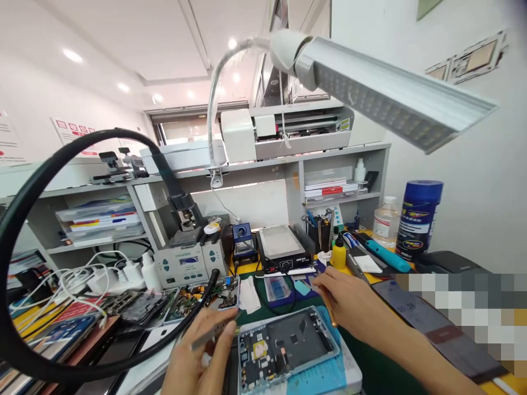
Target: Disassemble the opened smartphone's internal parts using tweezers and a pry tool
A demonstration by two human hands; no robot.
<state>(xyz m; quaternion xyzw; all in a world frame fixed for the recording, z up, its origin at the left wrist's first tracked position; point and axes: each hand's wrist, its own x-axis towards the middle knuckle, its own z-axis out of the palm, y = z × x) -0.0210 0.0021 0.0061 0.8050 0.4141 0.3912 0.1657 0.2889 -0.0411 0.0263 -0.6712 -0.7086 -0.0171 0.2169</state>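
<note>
An opened phone frame (288, 345) with exposed parts lies on a blue pad at the bottom centre. My left hand (201, 354) is closed around metal tweezers (209, 336) at the frame's left edge. My right hand (349, 299) reaches over the frame's far right corner, fingers pinched on a thin yellow-orange tool (329, 311). A small blue piece (302, 286) lies just beyond its fingertips.
Several opened phones (181, 302) lie to the left beside white cables (78, 280). A rework station (187, 263), heating plate (282, 249), yellow bottle (338, 255), blue canister (418, 219) and clear bottle (386, 219) line the back. A black hose (49, 181) and lamp (395, 99) hang overhead.
</note>
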